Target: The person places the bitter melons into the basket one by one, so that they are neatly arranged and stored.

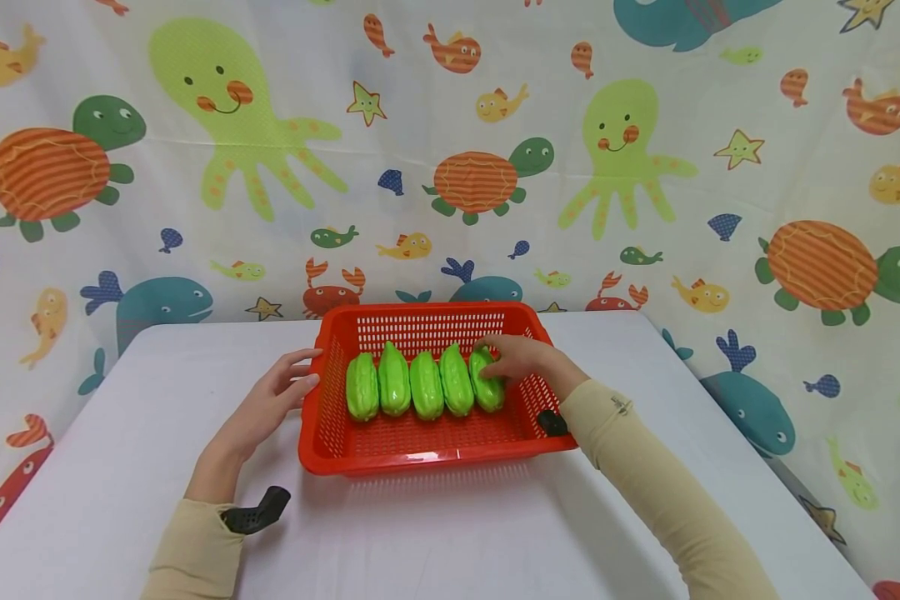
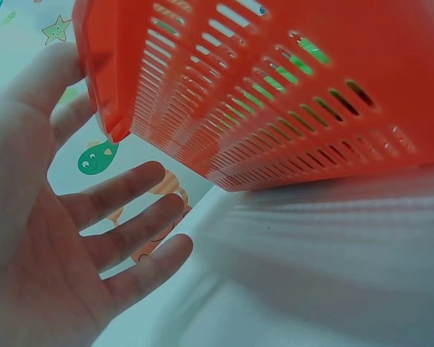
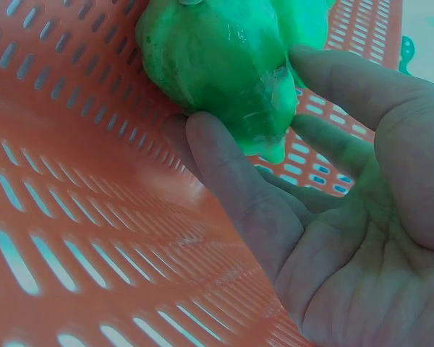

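Several glossy green ribbed fruits (image 1: 426,385), long and pointed at one end, lie side by side in a red plastic basket (image 1: 420,461). My right hand (image 1: 516,357) reaches into the basket and holds the rightmost green fruit (image 1: 486,383) near its far end. In the right wrist view, thumb and fingers (image 3: 224,163) lie on opposite sides of this green fruit (image 3: 217,65). Beside the basket's left wall is my left hand (image 1: 268,402); its fingers (image 2: 130,191) are spread, and the topmost ones are right at the rim in the left wrist view.
The basket stands on a white table (image 1: 420,533). Behind the table hangs a curtain (image 1: 435,108) printed with sea animals. Black devices are strapped to both wrists; the left wrist's black device (image 1: 257,512) lies low over the table in front of the basket.
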Motion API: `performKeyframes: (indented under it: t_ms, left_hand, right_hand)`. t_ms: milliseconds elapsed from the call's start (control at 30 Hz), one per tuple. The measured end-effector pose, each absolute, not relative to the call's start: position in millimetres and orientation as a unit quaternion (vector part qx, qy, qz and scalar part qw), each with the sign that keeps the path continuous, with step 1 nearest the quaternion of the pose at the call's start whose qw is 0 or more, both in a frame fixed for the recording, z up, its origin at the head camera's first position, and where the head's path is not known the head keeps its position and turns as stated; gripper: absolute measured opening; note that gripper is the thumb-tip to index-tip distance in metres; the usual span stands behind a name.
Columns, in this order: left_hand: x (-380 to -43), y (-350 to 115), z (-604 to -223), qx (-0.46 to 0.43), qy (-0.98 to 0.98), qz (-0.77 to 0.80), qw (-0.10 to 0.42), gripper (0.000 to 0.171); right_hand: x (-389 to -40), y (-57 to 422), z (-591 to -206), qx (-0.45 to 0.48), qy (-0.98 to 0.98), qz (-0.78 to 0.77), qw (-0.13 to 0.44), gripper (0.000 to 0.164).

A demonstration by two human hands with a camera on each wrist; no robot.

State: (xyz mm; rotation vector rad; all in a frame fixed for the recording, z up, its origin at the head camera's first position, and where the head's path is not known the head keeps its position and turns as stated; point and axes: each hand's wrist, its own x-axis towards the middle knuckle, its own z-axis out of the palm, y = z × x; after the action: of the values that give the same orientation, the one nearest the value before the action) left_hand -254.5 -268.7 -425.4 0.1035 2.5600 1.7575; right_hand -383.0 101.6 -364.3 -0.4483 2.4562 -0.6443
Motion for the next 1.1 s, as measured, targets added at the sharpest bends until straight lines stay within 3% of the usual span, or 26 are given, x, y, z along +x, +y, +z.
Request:
performKeyframes:
  t_ms: [700, 933, 1100]
  left_hand:
    - [-257, -268, -428, 0.038, 0.824, 0.565, 0.02, 0.064]
    - [-263, -263, -426, 0.049, 0.821, 0.569, 0.019, 0.061]
    - [-263, -262, -424, 0.045, 0.822, 0.567, 0.019, 0.063]
  right_hand:
    - [-381, 105, -361, -0.167, 0.924, -0.226, 0.259, 0.056]
    - [-379, 115, -344, -0.149, 0.948, -0.215, 0.184, 0.054]
    - [-376, 123, -330, -0.148, 0.949, -0.227, 0.16, 0.055]
